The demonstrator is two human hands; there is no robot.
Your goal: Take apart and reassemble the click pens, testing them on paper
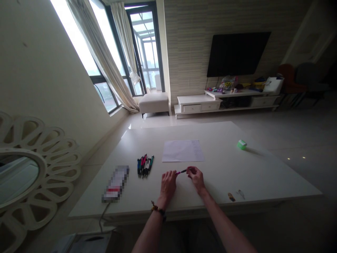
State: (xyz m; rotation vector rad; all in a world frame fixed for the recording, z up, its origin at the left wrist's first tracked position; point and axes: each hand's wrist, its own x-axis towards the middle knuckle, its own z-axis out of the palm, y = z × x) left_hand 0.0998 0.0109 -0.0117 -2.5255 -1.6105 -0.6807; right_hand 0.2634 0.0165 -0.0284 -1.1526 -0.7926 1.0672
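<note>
Together, the left hand (pixel 168 185) and right hand (pixel 196 179) hold a pen (pixel 181 172) crosswise between them, their fingertips pinched narrowly on its pink end and its dark end. Just ahead of the pen, a paper sheet (pixel 183 151) lies on the worktop (pixel 223 168). Left of the hands sit a bunch of pens (pixel 144 166) and, farther out, a blurred packet (pixel 116 183). Well to the right is a green object (pixel 241 144), with two small items (pixel 235 195) nearer the worktop's front edge. A beaded bracelet (pixel 158 209) circles the left wrist.
</note>
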